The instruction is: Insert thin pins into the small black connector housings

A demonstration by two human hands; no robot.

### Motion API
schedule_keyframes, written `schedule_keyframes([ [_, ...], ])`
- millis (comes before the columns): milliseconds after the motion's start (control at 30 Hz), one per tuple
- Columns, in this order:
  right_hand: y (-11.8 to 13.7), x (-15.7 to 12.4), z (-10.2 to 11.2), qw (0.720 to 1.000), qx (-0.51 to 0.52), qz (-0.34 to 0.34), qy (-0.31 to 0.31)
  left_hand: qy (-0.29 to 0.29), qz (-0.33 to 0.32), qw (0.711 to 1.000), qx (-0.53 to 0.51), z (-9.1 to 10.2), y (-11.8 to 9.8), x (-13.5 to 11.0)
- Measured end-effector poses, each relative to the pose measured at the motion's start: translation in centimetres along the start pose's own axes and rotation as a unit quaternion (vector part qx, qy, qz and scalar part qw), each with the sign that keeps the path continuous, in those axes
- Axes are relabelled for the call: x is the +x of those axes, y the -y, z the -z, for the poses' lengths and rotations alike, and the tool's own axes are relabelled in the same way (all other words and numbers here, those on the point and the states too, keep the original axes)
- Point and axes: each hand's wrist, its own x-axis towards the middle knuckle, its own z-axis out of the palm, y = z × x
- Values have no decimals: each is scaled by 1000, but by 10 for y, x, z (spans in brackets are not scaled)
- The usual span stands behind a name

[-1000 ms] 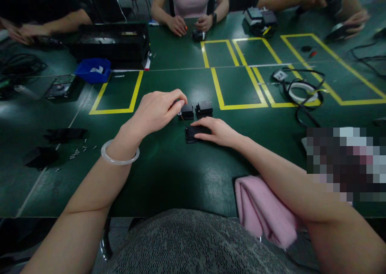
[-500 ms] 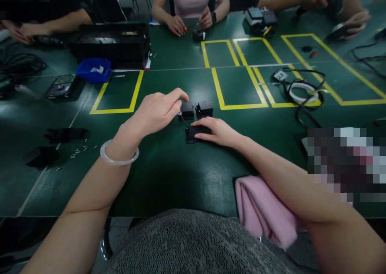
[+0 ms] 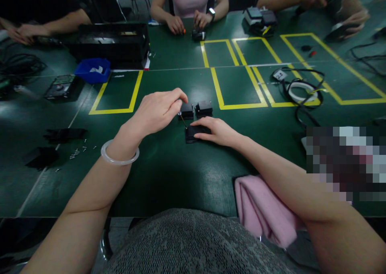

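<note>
My left hand (image 3: 157, 111) is closed in a pinch on a thin screwdriver (image 3: 182, 120), whose tip points down at the left edge of a small flat black part (image 3: 190, 134) on the green table (image 3: 169, 169). My right hand (image 3: 217, 130) lies on that part with its fingers pressed down on top, holding it still. Two small black blocks (image 3: 187, 110) (image 3: 204, 108) sit side by side just beyond the part. A pale bangle (image 3: 119, 157) circles my left wrist.
A folded pink cloth (image 3: 259, 209) lies at the near edge by my right arm. Several loose screws (image 3: 79, 151) and black pieces (image 3: 64, 134) lie at left. A blue bin (image 3: 93, 70), black tray (image 3: 111, 42) and coiled cable (image 3: 301, 91) stand farther off. Other people's hands (image 3: 188, 23) work across the table.
My hands have barely moved. The person opposite has shifted their hands over the small device in front of them.
</note>
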Motion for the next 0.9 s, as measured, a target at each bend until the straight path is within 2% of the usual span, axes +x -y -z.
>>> schedule_keyframes([
  [700, -2, -1, 0, 1000, 0, 4, -4, -4, 4, 1000, -8, -2, 3, 1],
  [900, -1, -1, 0, 1000, -3, 2, -1, -4, 21, 1000, -4, -2, 2, 2],
])
